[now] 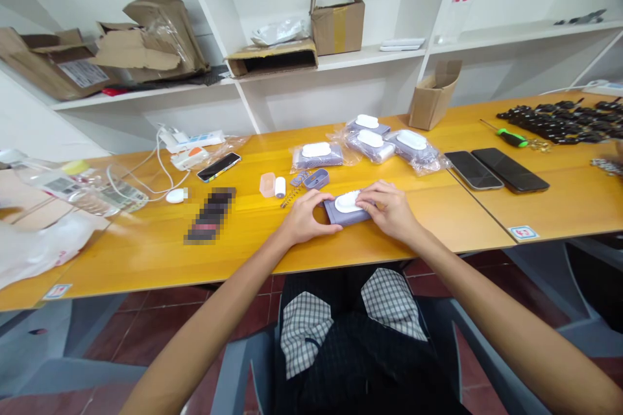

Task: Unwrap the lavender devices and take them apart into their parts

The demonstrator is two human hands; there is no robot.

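A purple-grey case (pixel 357 217) with a white oval piece (pixel 347 201) on top lies on the table in front of me. My left hand (pixel 307 217) grips its left end, thumb along the near side and fingers at the far side. The fingers of my right hand (pixel 386 206) are pinched at the right end of the white oval piece. Just beyond my left hand are a small purple-grey open part (pixel 317 178), a metal spring (pixel 291 197), a white cylinder (pixel 280 187) and a translucent pinkish cup (pixel 267 185).
Similar cases in clear plastic, such as one wrapped case (pixel 321 155), lie at the back. To the right are two dark phones (pixel 510 168), a screwdriver (pixel 513 137) and many black parts (pixel 559 120). At left are another phone (pixel 219 167), white cables (pixel 158 172) and a plastic bottle (pixel 73 185).
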